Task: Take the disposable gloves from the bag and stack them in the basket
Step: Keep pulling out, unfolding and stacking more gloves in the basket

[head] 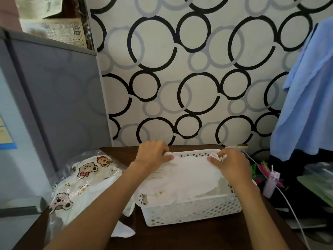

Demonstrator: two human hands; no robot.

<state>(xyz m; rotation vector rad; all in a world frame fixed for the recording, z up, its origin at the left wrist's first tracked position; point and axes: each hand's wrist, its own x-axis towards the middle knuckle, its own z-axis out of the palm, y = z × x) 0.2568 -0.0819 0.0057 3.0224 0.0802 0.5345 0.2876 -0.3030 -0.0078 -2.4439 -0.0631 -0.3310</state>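
Grip: both your hands pinch the far edge of the top glove [191, 170], left hand [153, 156] at its left corner, right hand [228, 165] at its right corner, fingertips pressed together on the thin film.
Why two hands: holding both corners keeps the flimsy sheet stretched flat, so it should lie smoothly on the pile and not crumple.
Glove position: it is spread across the top of the white perforated basket [192, 212], its far edge near the basket's back rim, its near edge drooping over the front left corner.
Pile: more translucent gloves show beneath it inside the basket, so your stack looks well started.
Bag: the clear bag with cartoon bear prints [84, 179] lies to the left of the basket, near your left forearm, and looks still partly full, so more gloves are probably left to move.
Stray piece: a white scrap of film [124, 230] lies on the dark wooden table [198, 239] between bag and basket; you cannot tell from here whether it is a glove.
Step in hand: you seem to be laying and squaring this glove on the stack.
Next need: let go only once the edges sit inside the rim, since the overhanging corner could slide out.
Surroundings: a blue cloth [306, 98] hangs at the right, and a white cable [290, 199] runs past the basket.
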